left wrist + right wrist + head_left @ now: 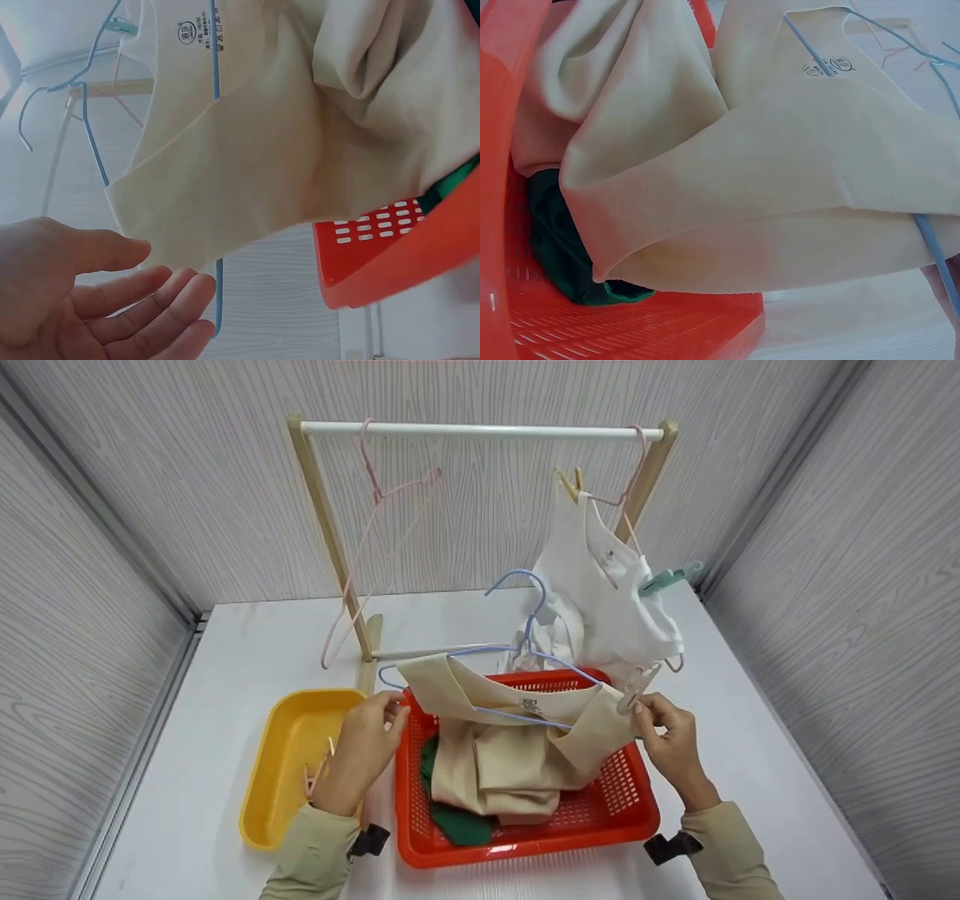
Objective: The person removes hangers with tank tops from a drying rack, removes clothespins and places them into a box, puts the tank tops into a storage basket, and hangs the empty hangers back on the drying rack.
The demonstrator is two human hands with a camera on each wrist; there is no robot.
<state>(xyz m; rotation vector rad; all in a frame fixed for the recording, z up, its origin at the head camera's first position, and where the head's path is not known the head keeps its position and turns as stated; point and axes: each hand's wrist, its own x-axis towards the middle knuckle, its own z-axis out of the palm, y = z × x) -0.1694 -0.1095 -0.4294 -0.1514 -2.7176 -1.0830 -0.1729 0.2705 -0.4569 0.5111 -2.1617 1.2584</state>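
A beige tank top [517,757] with a printed neck label hangs on a blue hanger [531,634], its lower part bunched over the red basket [525,851]. My left hand [371,746] is beside the left shoulder strap and hanger end; the left wrist view shows its fingers [169,307] loosely extended, with a gap between thumb and fingertips. My right hand [671,739] pinches the right strap at the hanger's end. A pale clothespin [637,688] sits on that strap, above the right fingertips. In the right wrist view, that hand is mostly out of frame.
Green cloth [461,823] lies in the basket. A yellow tray [281,780] with pink clothespins [313,778] stands left. Behind, a rack [480,431] carries a bare pink hanger [349,585] and a white garment [600,585] clipped with yellow and green clothespins.
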